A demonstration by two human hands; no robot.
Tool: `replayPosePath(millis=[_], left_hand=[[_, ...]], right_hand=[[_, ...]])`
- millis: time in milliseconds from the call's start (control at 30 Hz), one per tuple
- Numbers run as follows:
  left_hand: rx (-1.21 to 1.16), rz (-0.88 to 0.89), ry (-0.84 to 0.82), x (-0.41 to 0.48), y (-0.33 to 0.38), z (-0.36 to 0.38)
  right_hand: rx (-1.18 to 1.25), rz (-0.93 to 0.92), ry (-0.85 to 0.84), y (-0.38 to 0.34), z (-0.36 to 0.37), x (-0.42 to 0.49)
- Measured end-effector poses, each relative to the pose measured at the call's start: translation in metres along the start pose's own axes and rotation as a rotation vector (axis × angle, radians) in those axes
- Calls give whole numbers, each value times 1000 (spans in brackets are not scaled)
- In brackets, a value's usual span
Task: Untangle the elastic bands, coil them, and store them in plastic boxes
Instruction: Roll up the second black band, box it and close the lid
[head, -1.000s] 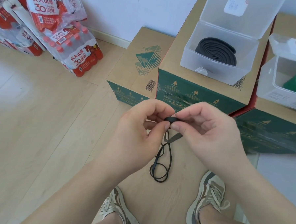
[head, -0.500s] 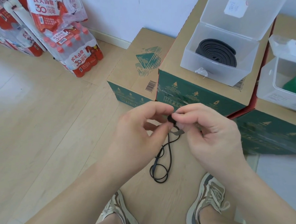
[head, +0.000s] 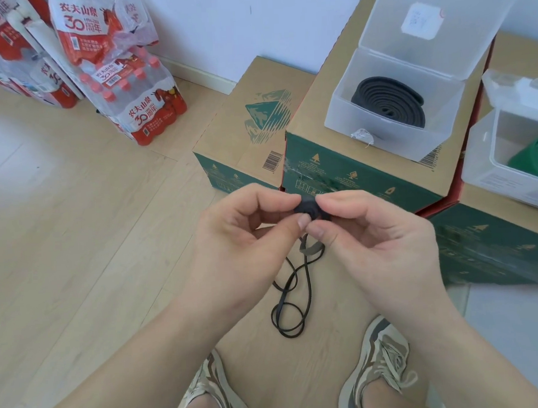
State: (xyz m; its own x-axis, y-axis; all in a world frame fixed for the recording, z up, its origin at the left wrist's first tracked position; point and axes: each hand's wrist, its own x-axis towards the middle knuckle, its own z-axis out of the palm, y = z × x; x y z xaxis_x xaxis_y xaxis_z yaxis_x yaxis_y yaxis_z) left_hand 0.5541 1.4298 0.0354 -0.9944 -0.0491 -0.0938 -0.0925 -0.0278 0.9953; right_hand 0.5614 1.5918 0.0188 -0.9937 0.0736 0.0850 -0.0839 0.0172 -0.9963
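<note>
I am pinching a small, tight coil of the black elastic band [head: 307,208] between the thumb and forefinger of my left hand [head: 241,236]. My right hand [head: 378,238] is closing on the same coil from the other side, thumb and forefinger curled against it. The unwound rest of the band is hanging below my fingers in loose loops over the wooden floor [head: 76,245], just ahead of my shoes [head: 379,363]; I cannot tell whether it is touching the boards.

Beyond my hands a clear plastic box [head: 379,135] is sitting open on a green-sided carton [head: 353,174], holding a coiled dark band [head: 390,104]. Its raised lid is carrying a white sticker [head: 420,21] whose writing is too faint to read. To the right a second plastic box [head: 490,173] is holding a green band [head: 536,158]. A lower carton [head: 227,137] to the left is showing a green mountain emblem and a barcode [head: 272,163]. Against the wall, shrink-wrapped packs of bottled water [head: 141,110] are displaying "农夫山泉" and "30周年" on red and white.
</note>
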Motion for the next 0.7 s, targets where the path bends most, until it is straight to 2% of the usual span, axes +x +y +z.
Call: replayPosePath(millis=[100, 200, 300, 433, 500, 567, 700], left_hand=[[-30, -34, -21, 1, -2, 2], [99, -32, -61, 1, -7, 0], [454, 196, -82, 1, -8, -2], [573, 377, -124, -2, -8, -2], [502, 318, -102, -2, -7, -1], [306, 134, -62, -1, -3, 0], [-56, -103, -21, 0, 3, 3]], right_hand=[[-97, -88, 1, 4, -3, -1], [-256, -165, -40, 8, -8, 1], [-449, -266, -115, 12, -9, 0], [-476, -290, -149, 11, -7, -2], [-291, -105, -56, 6, -4, -2], [-43, 49, 27, 0, -2, -1], [78, 65, 42, -6, 0, 0]])
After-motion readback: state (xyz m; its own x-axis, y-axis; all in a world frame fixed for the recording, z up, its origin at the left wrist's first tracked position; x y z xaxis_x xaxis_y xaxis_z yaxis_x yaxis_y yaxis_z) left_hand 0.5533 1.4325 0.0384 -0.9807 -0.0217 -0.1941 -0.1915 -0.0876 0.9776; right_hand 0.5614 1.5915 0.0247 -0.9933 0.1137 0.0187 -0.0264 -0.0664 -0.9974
